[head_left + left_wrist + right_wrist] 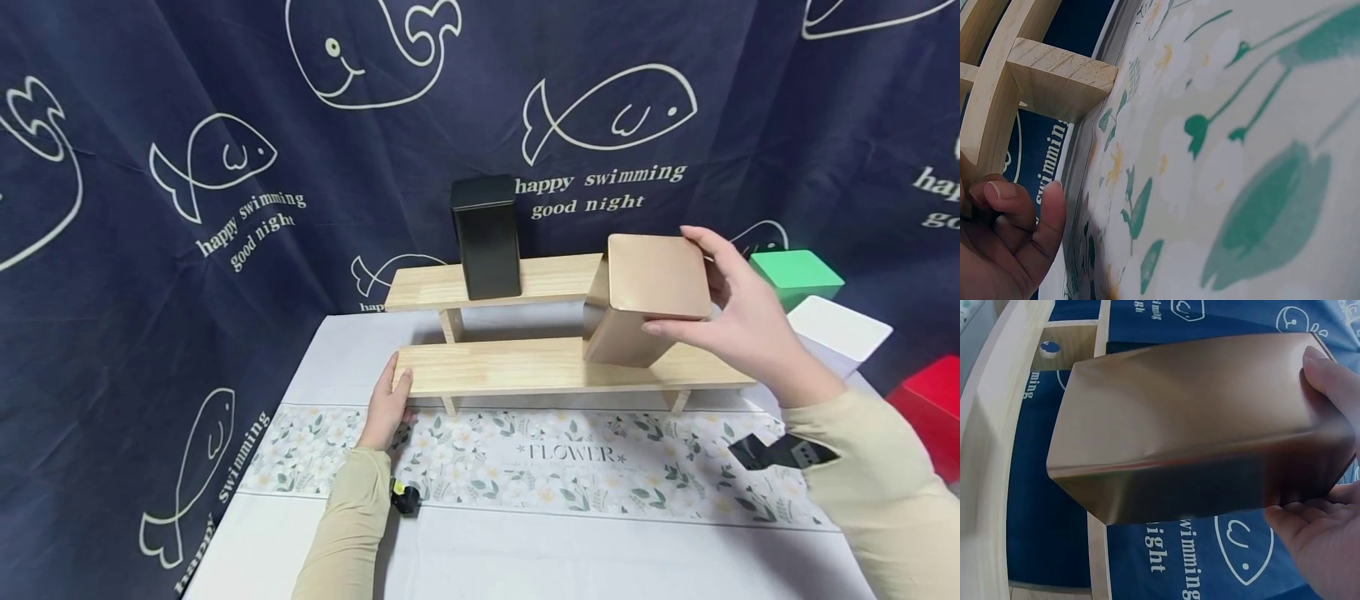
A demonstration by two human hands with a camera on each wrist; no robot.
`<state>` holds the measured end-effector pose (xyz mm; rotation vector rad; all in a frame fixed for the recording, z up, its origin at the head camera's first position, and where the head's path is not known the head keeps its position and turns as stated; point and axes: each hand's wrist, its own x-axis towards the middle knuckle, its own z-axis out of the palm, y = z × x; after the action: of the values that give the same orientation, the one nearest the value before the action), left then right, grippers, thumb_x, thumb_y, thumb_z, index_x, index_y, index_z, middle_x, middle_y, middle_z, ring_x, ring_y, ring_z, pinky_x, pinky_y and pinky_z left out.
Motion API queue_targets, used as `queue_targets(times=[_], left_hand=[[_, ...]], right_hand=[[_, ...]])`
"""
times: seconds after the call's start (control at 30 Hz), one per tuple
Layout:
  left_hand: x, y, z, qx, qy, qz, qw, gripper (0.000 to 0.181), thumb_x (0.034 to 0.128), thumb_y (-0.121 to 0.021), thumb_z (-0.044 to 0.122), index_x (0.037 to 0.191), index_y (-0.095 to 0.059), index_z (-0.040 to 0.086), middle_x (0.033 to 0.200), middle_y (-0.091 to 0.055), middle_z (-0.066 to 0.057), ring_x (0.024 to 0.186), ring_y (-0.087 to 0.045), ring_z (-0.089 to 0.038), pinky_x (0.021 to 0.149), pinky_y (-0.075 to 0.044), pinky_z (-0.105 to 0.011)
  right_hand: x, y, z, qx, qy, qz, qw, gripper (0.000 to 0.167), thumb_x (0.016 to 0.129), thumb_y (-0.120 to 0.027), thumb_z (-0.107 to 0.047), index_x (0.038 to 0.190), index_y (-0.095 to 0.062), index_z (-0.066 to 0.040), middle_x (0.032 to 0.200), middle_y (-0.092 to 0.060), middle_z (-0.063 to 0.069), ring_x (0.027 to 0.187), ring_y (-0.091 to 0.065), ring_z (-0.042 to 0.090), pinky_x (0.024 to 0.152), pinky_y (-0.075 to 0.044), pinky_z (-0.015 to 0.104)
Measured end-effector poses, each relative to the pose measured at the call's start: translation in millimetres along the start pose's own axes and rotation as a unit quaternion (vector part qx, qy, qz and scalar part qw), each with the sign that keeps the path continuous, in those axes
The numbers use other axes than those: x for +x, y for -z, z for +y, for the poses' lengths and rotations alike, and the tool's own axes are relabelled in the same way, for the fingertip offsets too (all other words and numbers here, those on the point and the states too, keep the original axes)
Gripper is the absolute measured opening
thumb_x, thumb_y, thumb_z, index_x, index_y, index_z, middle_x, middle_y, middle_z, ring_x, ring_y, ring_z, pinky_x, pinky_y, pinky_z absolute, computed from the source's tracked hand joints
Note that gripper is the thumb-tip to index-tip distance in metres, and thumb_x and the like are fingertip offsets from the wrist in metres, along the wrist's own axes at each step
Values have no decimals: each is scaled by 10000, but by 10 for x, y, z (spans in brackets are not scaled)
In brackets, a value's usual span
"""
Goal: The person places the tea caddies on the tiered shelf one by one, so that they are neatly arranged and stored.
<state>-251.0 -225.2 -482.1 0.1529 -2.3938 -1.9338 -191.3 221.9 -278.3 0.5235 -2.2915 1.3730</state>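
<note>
- My right hand [746,321] grips the coppery, rectangular, metal-looking box [652,287] over the pale wooden two-tier stand [495,367].
- My left hand [386,407] holds that stand.
- Box probably light, stiff, slippery; best gripped across opposite sides.

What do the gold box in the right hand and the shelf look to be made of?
Gold box: probably metal, or something with a metallic coating; satin finish, judging by its soft sheen. Shelf: pale wood, apparently unpainted, since its grain shows.
</note>
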Motion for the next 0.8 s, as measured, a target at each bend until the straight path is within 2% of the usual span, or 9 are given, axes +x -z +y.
queue_targets(times=[0.23, 0.43, 0.53, 0.63, 0.8], left_hand=[[9, -8, -2, 79, 44, 96, 9999, 607, 1030, -479, 370, 1568, -226, 247, 1339, -519, -204, 489, -457, -168, 455, -514, -337], [2, -28, 5, 115, 81, 183, 9997, 594, 1030, -484, 364, 1563, -237, 277, 1237, -581, -210, 472, -440, -167, 450, -507, -324], [2, -36, 8, 80, 70, 183, 9998, 589, 1032, -482, 355, 1563, -238, 278, 1156, -607, -221, 473, -440, -169, 446, -496, -314], [1, -38, 9, 59, 72, 187, 9998, 590, 1033, -481, 346, 1564, -237, 267, 1145, -604, -231, 479, -443, -172, 446, -488, -307], [-5, -32, 4, 57, 59, 203, 9998, 597, 1032, -484, 349, 1566, -235, 253, 1205, -595, -226, 464, -433, -170, 447, -490, -310]], right_hand=[[136, -82, 20, 70, -42, -56, 10000, 1082, 605, -879, 105, 1493, -352, -219, 1338, -449, -11, 1112, -488, 59, 859, -400, 88], [223, -131, 54, -52, 23, -70, 10000, 1065, 602, -894, 77, 1488, -361, -181, 1311, -465, 22, 1079, -498, 54, 863, -401, 82], [263, -151, 74, 106, 104, -112, 9998, 1045, 613, -871, 110, 1483, -358, -158, 1301, -468, 24, 1075, -507, 61, 861, -417, 86], [303, -174, 79, 308, 149, -171, 9993, 1031, 627, -846, 143, 1481, -348, -148, 1311, -463, 28, 1071, -511, 82, 848, -427, 99], [370, -225, 94, 532, -15, -273, 9982, 1041, 652, -834, 141, 1500, -306, -151, 1353, -422, 41, 1120, -476, 112, 868, -416, 112]])
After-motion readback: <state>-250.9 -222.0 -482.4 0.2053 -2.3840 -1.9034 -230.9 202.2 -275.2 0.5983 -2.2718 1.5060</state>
